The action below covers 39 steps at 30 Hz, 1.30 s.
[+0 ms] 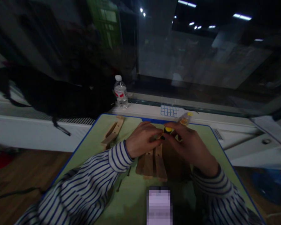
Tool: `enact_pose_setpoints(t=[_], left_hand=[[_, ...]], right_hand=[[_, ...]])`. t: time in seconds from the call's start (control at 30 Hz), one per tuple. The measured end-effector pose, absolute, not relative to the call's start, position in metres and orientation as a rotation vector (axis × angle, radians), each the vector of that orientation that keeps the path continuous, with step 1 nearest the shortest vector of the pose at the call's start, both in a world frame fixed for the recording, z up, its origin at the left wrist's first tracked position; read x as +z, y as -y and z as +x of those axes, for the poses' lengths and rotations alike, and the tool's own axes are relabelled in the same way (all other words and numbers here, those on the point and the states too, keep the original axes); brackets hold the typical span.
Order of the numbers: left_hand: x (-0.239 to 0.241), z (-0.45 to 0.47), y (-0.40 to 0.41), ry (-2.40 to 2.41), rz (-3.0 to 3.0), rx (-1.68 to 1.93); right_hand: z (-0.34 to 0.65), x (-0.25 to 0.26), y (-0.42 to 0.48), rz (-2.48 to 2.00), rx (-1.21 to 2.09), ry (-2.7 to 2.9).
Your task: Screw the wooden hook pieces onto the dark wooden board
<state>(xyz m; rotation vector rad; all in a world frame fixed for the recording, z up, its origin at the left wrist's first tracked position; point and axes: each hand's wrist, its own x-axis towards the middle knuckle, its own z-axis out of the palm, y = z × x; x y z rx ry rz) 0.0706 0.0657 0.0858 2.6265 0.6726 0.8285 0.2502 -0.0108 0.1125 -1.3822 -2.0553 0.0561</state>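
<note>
My right hand (189, 145) pinches the black handle with a yellow end of what looks like a short screwdriver (168, 130). Close against it from the left, the thumb and fingers of my left hand (144, 139) come together; whatever they hold is hidden. Under both hands lie pale wooden pieces with drilled holes (152, 165), side by side, their far ends covered by the hands. Another wooden assembly (113, 131) rests beyond my left wrist. Dark screws (119, 185) are scattered beside my left sleeve.
The light green table (128, 200) has a blue edge. A phone (159, 204) lies at its near side. By the window stand a water bottle (121, 93), a blue-gridded sheet (168, 110) and a clear bag with a yellow top (185, 118). A black bag (53, 93) sits left.
</note>
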Motion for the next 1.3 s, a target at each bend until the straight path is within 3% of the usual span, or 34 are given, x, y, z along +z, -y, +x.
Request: enact_pose_setpoints(t=[1.3], left_hand=[[0.071, 0.077, -0.061, -0.839, 2.519, 0.948]], right_hand=[[0.262, 0.13, -0.008, -1.322, 0.138, 2.203]])
